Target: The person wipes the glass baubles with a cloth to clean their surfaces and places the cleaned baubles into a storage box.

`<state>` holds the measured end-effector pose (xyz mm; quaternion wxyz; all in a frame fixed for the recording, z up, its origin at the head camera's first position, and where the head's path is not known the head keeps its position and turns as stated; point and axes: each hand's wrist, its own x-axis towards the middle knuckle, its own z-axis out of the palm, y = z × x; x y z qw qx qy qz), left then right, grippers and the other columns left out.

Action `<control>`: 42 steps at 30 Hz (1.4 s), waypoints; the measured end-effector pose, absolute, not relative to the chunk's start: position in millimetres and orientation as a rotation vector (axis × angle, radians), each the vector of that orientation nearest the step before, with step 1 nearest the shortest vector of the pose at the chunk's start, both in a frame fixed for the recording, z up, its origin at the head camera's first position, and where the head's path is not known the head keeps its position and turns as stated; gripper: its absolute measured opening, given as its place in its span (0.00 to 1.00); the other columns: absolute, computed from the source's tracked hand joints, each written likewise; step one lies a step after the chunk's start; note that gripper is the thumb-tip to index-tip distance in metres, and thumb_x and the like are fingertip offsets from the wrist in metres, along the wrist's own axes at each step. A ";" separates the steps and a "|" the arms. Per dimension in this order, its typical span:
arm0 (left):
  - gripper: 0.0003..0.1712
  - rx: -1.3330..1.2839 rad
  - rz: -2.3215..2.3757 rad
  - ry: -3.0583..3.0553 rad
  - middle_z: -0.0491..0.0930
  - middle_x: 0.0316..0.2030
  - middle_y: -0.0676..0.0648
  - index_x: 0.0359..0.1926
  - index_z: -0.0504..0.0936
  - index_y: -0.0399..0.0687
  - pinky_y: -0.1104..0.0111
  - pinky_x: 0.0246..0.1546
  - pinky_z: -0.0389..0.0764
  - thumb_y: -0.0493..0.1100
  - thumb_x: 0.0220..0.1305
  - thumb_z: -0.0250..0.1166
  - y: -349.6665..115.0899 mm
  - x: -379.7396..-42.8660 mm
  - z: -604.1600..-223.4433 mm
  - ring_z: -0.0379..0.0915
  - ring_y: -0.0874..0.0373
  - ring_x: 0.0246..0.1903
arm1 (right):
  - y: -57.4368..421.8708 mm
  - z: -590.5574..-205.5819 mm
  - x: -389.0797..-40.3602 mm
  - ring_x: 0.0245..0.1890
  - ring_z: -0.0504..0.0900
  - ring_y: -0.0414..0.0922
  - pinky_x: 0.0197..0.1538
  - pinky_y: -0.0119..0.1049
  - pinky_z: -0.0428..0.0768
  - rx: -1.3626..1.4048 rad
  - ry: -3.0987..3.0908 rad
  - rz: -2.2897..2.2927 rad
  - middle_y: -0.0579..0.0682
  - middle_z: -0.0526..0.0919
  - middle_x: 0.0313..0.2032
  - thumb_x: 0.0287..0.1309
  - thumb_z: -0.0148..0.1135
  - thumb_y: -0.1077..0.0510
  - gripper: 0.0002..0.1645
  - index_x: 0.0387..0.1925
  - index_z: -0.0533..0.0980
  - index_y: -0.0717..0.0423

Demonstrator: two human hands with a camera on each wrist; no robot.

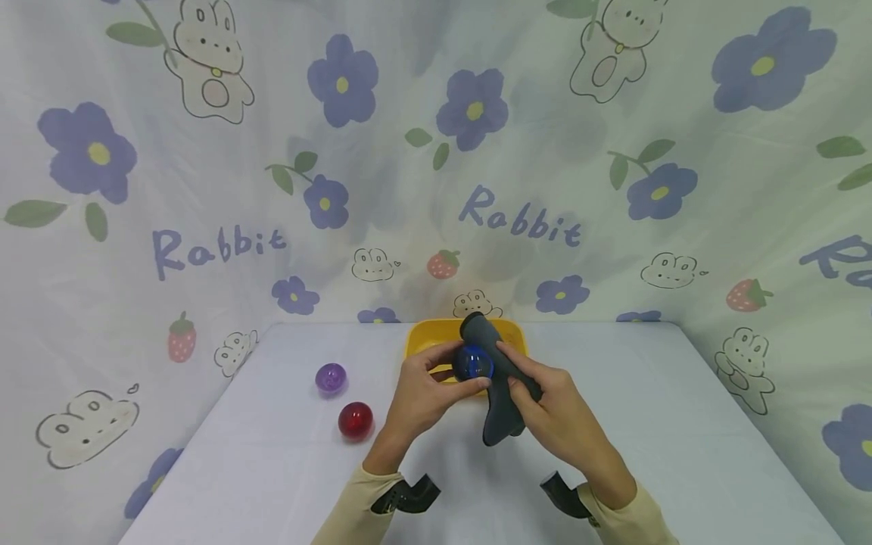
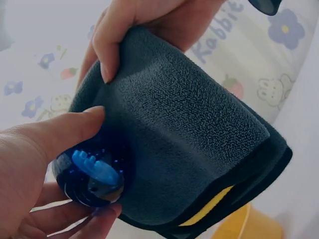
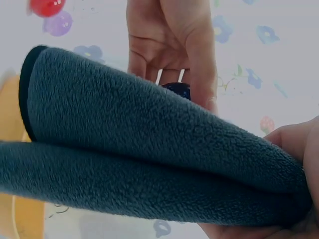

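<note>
A clear blue ball (image 1: 473, 364) with a bright blue piece inside is gripped by my left hand (image 1: 428, 390), thumb on one side and fingers on the other. My right hand (image 1: 560, 412) holds a folded dark grey cloth (image 1: 502, 405) with black edging. The cloth lies against the ball's side, as the left wrist view shows with the cloth (image 2: 174, 129) and the ball (image 2: 94, 172) touching. In the right wrist view the cloth (image 3: 129, 119) hides most of the ball.
Behind the hands stands a yellow bin (image 1: 425, 331), partly covered by them. On the white table to the left sit a purple ball (image 1: 331, 379) and a red ball (image 1: 356, 421). A patterned curtain (image 1: 395, 166) hangs along the table's back and sides.
</note>
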<state>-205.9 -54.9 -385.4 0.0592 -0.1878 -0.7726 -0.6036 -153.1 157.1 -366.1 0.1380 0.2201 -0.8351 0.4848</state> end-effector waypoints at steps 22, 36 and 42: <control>0.33 -0.742 -1.762 -2.356 0.87 0.56 0.48 0.61 0.85 0.51 0.59 0.50 0.90 0.47 0.54 0.82 -50.0 -196.1 -382.9 0.86 0.51 0.52 | 161.7 -371.7 -164.1 0.19 0.66 0.30 0.23 0.26 0.73 0.764 -2.448 1.254 0.48 0.76 0.30 0.69 0.52 0.71 0.32 0.73 0.70 0.57; 0.32 -0.687 -1.786 -2.333 0.87 0.56 0.46 0.59 0.86 0.50 0.67 0.47 0.90 0.49 0.52 0.82 -49.9 -194.5 -379.1 0.87 0.52 0.48 | 165.0 -373.1 -168.2 0.38 0.83 0.44 0.34 0.31 0.80 0.695 -2.479 1.461 0.65 0.81 0.62 0.73 0.50 0.67 0.31 0.75 0.66 0.58; 0.31 -0.682 -1.890 -2.265 0.86 0.56 0.43 0.59 0.85 0.47 0.67 0.45 0.90 0.46 0.54 0.81 -49.3 -196.6 -381.1 0.88 0.50 0.48 | 164.2 -372.1 -167.8 0.38 0.83 0.43 0.35 0.31 0.81 0.693 -2.466 1.493 0.65 0.80 0.64 0.74 0.50 0.66 0.31 0.75 0.66 0.59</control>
